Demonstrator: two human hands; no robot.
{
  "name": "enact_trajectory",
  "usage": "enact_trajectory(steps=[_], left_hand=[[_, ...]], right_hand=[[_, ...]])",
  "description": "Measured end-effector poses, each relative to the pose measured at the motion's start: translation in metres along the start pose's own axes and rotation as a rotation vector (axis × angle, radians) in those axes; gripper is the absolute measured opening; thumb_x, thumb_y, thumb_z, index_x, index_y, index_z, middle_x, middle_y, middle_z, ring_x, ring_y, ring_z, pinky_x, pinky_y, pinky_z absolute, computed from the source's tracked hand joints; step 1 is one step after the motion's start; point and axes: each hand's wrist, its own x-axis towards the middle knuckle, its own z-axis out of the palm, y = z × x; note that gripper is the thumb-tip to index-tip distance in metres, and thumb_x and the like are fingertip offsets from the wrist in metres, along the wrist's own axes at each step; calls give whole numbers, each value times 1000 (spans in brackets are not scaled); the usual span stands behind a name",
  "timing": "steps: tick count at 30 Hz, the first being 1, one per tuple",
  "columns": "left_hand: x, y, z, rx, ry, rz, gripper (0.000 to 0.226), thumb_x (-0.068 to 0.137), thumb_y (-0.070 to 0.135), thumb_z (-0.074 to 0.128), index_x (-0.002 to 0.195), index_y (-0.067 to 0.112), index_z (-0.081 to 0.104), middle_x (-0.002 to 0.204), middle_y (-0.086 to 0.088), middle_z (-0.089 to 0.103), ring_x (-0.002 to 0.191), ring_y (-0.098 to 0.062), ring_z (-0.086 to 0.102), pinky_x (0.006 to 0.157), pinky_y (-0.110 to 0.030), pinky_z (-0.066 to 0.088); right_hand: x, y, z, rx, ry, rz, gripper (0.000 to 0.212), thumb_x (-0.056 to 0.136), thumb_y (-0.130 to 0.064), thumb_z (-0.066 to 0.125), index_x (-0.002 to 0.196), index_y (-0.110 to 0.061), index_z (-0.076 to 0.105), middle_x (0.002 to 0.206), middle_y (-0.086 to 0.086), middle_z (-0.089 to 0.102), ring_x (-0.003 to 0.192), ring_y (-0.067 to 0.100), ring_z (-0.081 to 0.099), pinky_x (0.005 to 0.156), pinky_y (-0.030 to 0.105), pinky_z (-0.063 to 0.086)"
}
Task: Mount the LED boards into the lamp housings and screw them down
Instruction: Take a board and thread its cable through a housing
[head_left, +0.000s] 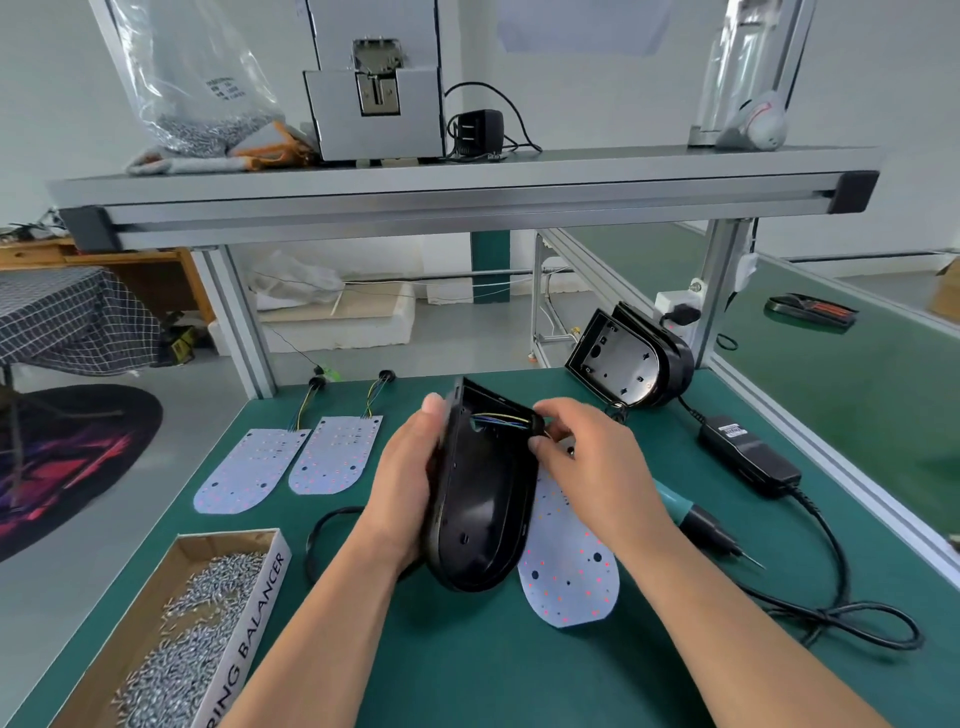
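My left hand (402, 483) grips a black lamp housing (480, 514) held on edge above the green mat, its open side turned right. My right hand (587, 457) pinches the black grommet (537, 423) on the coloured wires at the housing's top edge. Those wires run inside the housing. A white LED board (569, 566) lies flat just right of the housing, partly under my right hand. Two more LED boards (254, 470) (337, 452) with wire tails lie at the left. A stack of black housings (631, 358) leans at the back right.
An open cardboard box of screws (192, 639) sits at the front left. An electric screwdriver (701, 517) lies to the right, with its black power adapter (748, 457) and cable beyond. An aluminium shelf (457, 200) spans overhead. The mat's left edge drops to the floor.
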Motion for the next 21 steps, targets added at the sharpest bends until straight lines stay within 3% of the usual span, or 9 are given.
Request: enact_trajectory(steps=[2,6,11,15,18,21], left_hand=[[-3,1,1,39,-46,47,76,95,71,64,125,1,72,127,-28,72,114,-42,70,101,-56,55],[-5,6,5,185,-1,211,56,99,59,67,121,8,76,112,-15,79,100,-26,72,89,-44,58],[-10,12,14,245,44,270,51,95,52,70,125,11,77,116,-16,79,106,-26,72,96,-50,55],[-14,14,18,321,59,338,43,90,54,72,120,24,81,112,-12,77,106,-25,73,93,-39,56],[-13,12,19,549,73,447,35,86,58,74,118,43,79,100,-5,64,97,-22,65,88,-31,52],[-13,8,22,510,55,415,36,85,55,77,118,41,80,93,0,61,89,-16,61,84,-28,50]], right_hand=[[-1,-4,-3,-157,24,-67,29,100,-24,73,129,-21,69,105,-2,70,97,21,66,86,42,52],[2,-8,-13,-255,-2,-73,22,99,-34,71,120,-26,70,103,-7,70,97,21,67,82,41,51],[9,-4,-33,-89,-153,-14,12,93,-35,76,101,-36,68,85,-11,68,79,8,60,73,38,51],[13,1,-42,108,-219,33,10,90,-31,80,92,-32,71,78,-9,65,65,5,53,67,34,45],[12,1,-42,224,-193,11,12,91,-30,80,89,-25,69,76,-4,64,64,12,51,60,28,38],[8,-3,-34,346,-138,-10,13,93,-30,78,89,-23,67,80,-10,67,69,12,55,63,27,40]])
